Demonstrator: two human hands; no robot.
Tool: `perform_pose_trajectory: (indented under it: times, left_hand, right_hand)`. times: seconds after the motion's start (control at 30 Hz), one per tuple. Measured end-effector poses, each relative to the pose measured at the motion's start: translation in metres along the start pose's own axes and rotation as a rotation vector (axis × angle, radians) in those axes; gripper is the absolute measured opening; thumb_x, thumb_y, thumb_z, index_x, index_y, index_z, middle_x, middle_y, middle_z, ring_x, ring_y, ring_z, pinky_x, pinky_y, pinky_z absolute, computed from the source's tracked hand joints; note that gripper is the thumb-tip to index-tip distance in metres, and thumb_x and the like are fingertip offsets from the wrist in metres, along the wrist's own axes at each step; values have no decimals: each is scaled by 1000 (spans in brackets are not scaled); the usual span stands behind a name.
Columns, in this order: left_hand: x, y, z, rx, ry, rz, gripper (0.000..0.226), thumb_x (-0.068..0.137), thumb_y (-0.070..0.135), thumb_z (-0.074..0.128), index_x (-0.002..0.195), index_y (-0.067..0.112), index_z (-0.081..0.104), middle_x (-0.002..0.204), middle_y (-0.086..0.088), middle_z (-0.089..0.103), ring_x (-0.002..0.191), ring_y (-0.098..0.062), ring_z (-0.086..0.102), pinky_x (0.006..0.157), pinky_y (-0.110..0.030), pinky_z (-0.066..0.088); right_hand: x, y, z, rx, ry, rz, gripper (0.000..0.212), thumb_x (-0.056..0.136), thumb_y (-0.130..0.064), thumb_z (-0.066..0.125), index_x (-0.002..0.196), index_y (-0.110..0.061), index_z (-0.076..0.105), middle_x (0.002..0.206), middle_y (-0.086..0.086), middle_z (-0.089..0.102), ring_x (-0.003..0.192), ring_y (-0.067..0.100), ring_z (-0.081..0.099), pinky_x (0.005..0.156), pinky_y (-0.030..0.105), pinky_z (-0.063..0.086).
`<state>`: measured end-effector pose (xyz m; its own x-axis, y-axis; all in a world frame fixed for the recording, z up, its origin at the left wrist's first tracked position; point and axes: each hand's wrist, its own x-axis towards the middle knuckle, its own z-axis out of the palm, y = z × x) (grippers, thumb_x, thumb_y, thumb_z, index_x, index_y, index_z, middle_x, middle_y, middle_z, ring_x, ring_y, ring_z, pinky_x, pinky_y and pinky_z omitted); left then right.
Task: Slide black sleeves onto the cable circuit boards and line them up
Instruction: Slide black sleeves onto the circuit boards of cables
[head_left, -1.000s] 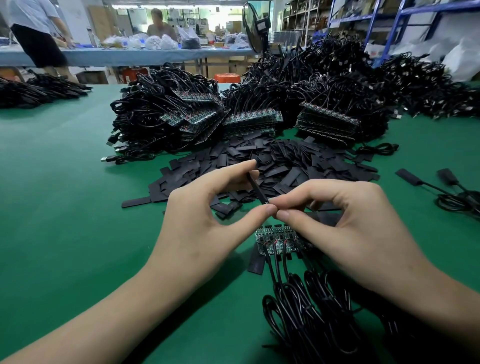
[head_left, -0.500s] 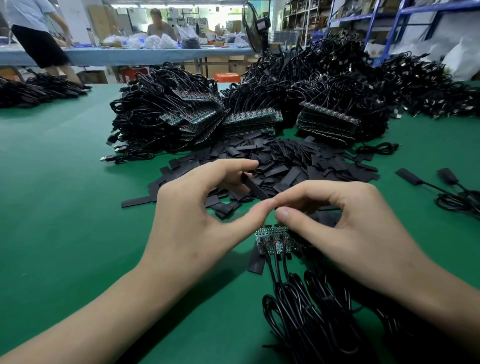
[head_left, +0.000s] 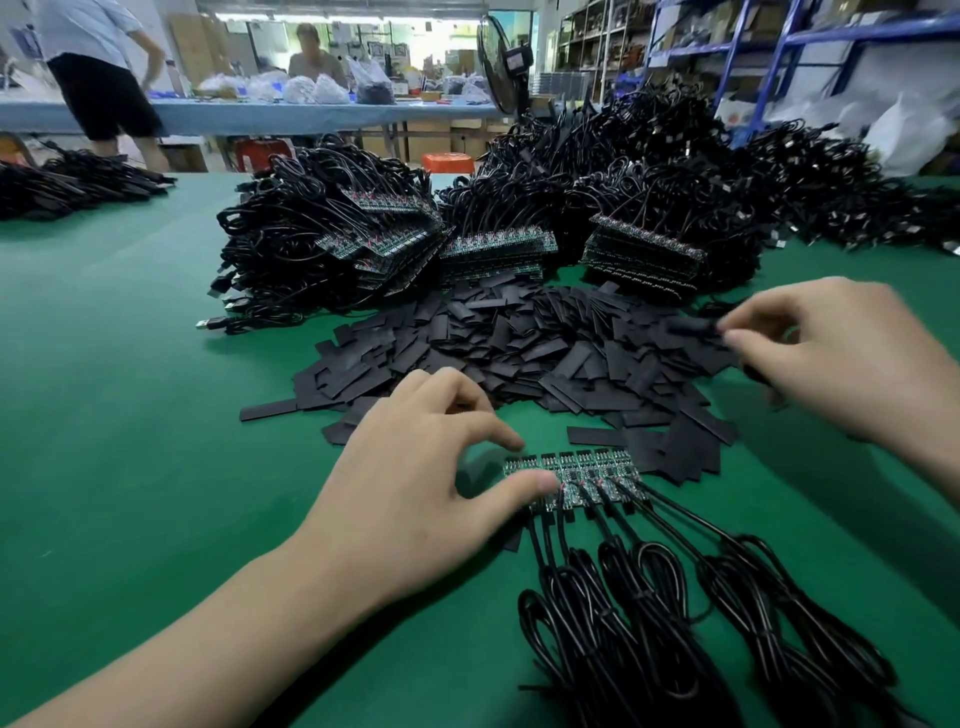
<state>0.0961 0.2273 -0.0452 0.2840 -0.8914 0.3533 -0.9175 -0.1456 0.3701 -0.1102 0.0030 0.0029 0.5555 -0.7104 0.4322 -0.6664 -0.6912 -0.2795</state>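
i'm looking into an electronics assembly workshop. a wide green work table (head_left: 130, 415) is carrying heaps of coiled black cables (head_left: 649, 171), stacked circuit boards (head_left: 498, 249) and a pile of black sleeves (head_left: 519, 343). behind it, a person in black shorts (head_left: 104, 88) and another person (head_left: 314, 60) are working at a long blue bench (head_left: 260, 118), while blue storage racks (head_left: 727, 62), cardboard boxes (head_left: 431, 139) and a standing fan (head_left: 498, 62) are filling the back.
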Motion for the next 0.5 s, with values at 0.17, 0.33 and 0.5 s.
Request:
perform_pose_trajectory:
  times: [0.17, 0.33, 0.5]
  left_hand:
    - [1, 0, 2, -173, -19, -27, 41, 74, 74, 63, 95, 39, 70, 104, 23, 52, 107, 0, 50, 90, -18, 40]
    - [2, 5, 2, -496, 25, -97, 16, 80, 34, 83, 91, 32, 72, 82, 16, 68, 79, 1, 64, 72, -12, 46]
    - [4, 6, 0, -874, -50, -161, 21, 71, 22, 85, 90, 21, 78, 78, -2, 71, 73, -13, 63, 71, -20, 55]
  right_hand:
    - [21, 82, 2, -343, -124, 363, 23, 86, -33, 74, 65, -37, 65, 81, 3, 71, 79, 34, 66, 72, 47, 60]
    - [19, 54, 1, -273, 141, 128, 14, 88, -41, 73, 89, -27, 74, 86, 6, 68, 84, 30, 64, 73, 37, 55]
    - [-24, -57, 15, 467, -220, -234, 19, 89, -52, 62, 87, -37, 74, 85, -20, 73, 75, 0, 66, 66, 17, 49]
